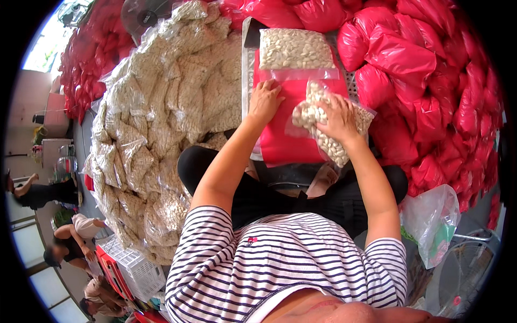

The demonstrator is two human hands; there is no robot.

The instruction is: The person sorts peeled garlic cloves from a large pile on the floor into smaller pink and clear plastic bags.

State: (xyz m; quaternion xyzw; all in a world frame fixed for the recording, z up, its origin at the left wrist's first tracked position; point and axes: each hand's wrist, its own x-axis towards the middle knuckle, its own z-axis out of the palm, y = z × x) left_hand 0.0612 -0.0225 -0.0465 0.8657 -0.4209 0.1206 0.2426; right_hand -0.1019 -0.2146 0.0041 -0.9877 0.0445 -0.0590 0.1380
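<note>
A clear bag of pale, flat seeds or beans (326, 148) lies tilted over the right side of a flat red plastic bag or sheet (288, 142). My right hand (339, 118) is closed on the bag's upper part, and its plastic bulges around the fingers. At the left edge of the red plastic rests my left hand (265, 101), its fingers stretched out and holding nothing that I can see. A second clear bag of the same pale seeds (296, 48) lies flat at the far end of the red plastic.
A large heap of clear seed bags (156, 113) rises on the left. Filled red bags (409, 59) are piled at the right and back. A clear plastic bag (433, 220) and a fan (463, 274) stand at the lower right. Other people (67, 242) are beyond a white crate (134, 266).
</note>
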